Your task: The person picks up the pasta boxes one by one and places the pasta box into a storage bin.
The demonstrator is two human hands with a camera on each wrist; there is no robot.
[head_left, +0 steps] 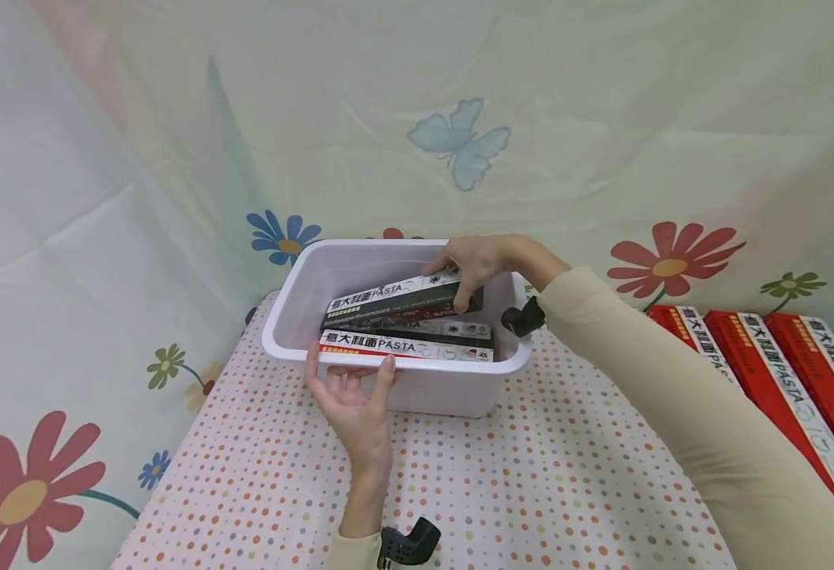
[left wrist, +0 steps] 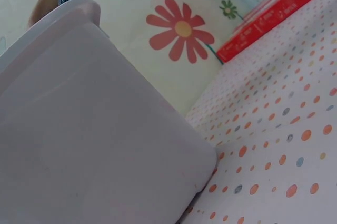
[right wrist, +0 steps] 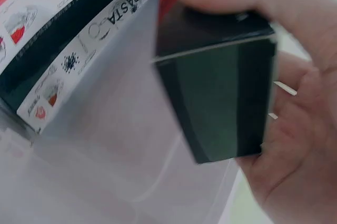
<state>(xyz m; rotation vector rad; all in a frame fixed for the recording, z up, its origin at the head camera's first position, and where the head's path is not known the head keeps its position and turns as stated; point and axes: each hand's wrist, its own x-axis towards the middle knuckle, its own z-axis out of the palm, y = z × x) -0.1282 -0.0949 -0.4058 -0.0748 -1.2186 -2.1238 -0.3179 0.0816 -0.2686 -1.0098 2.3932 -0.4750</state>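
A white plastic bin [head_left: 417, 392] stands on the dotted cloth. Inside lie a red-and-white pasta box [head_left: 417, 347] along the front wall and a black-and-white pasta box [head_left: 453, 328] just behind it. My right hand [head_left: 479, 260] grips another black pasta box [head_left: 403, 305] by its right end, thumb on one side and fingers on the other. That box sits tilted in the bin, its left end lower; its dark end face shows in the right wrist view. My left hand [head_left: 355, 404] holds the bin's front rim, with some fingers curled beneath it. The left wrist view shows only the bin's outside wall [left wrist: 100, 124].
Several red pasta boxes [head_left: 780, 380] lie side by side at the right of the table. A floral curtain [head_left: 360, 142] hangs close behind the bin. Dotted cloth [head_left: 531, 475] covers the table in front.
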